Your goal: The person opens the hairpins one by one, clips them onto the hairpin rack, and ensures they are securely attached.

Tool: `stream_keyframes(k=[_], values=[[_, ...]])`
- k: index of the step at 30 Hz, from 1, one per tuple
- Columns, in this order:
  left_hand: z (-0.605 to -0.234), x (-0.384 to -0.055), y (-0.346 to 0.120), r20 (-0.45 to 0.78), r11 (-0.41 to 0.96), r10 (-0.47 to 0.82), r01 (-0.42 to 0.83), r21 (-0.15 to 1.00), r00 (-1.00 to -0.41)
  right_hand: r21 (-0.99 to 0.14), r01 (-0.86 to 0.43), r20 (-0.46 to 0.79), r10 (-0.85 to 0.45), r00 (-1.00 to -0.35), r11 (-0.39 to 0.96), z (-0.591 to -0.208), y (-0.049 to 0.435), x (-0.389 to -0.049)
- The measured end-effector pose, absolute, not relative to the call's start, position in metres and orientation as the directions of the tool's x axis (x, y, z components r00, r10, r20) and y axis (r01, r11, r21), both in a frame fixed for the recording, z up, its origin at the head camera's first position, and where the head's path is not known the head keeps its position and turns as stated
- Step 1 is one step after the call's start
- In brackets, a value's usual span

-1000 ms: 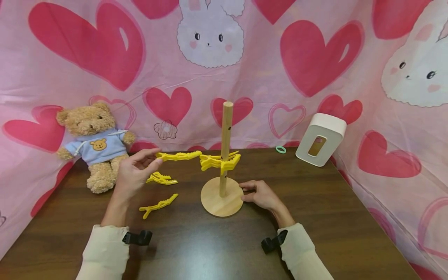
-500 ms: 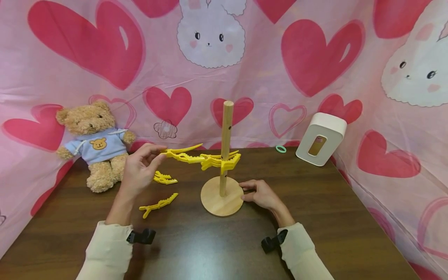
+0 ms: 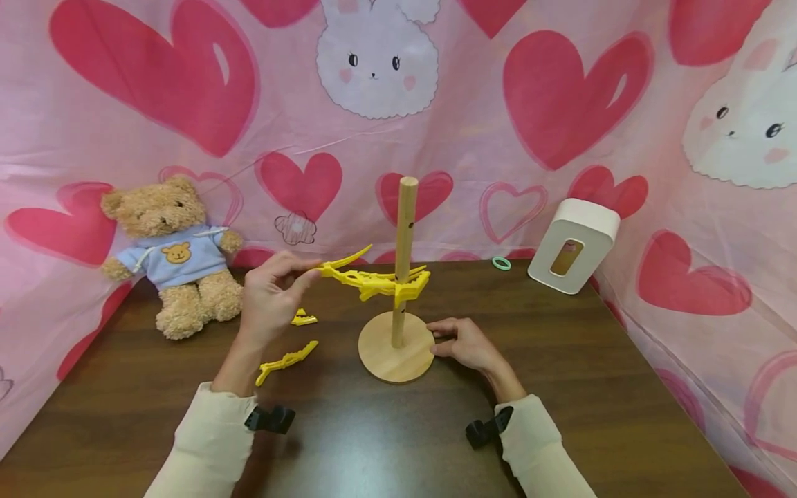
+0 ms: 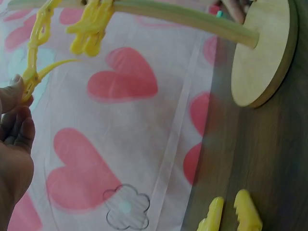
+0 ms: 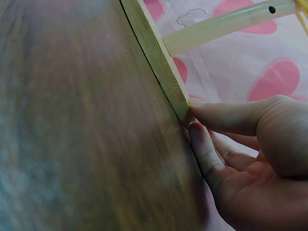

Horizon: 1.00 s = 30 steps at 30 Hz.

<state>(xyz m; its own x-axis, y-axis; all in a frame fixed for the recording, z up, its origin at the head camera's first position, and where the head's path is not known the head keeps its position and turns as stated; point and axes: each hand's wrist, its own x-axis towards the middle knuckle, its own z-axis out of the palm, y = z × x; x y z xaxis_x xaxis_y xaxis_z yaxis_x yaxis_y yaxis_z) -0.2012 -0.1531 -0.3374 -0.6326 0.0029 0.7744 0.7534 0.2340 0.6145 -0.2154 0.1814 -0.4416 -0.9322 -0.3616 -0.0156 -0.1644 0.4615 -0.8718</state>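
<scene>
My left hand [image 3: 268, 297] pinches a yellow alligator hair clip [image 3: 328, 270] by its handle end, between thumb and fingers. The clip's two arms are spread; one curves upward, and the toothed one reaches toward the upright wooden post [image 3: 406, 214]. Other yellow hair clips [image 3: 412, 287] are fastened around that post and partly overlap the held clip's tip. In the left wrist view the held clip [image 4: 32, 53] hangs beside the clips on the post [image 4: 91, 31]. Thumb and fingers of my right hand [image 3: 467, 344] grip the rim of the round wooden base [image 3: 380, 353].
Two yellow clips lie on the brown table: one [image 3: 289, 361] in front, another [image 3: 305, 319] partly behind my left wrist. A teddy bear [image 3: 177, 256] in a blue top sits at left. A white box [image 3: 573, 245] and a green ring [image 3: 501, 263] are back right.
My left hand has moved right toward the post, and the clip in it has gone from closed to spread. My right hand has stayed on the base.
</scene>
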Motion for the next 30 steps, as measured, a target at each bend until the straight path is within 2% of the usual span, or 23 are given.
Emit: stream_keyframes(k=[11,21,30], values=[[-0.340,-0.201,-0.124,0.787,0.195,0.038,0.777,0.599,-0.616,-0.867,-0.172,-0.011,-0.363,-0.932,0.467,-0.442,0.182,-0.216],[-0.344,-0.208,-0.101,0.822,0.129,0.080,0.823,0.553,-0.564,-0.866,-0.156,-0.027,-0.356,-0.934,0.475,-0.442,0.181,-0.216],[-0.345,-0.212,-0.096,0.818,0.151,0.088,0.819,0.554,-0.569,-0.860,-0.156,-0.031,-0.354,-0.935,0.487,-0.442,0.182,-0.217]])
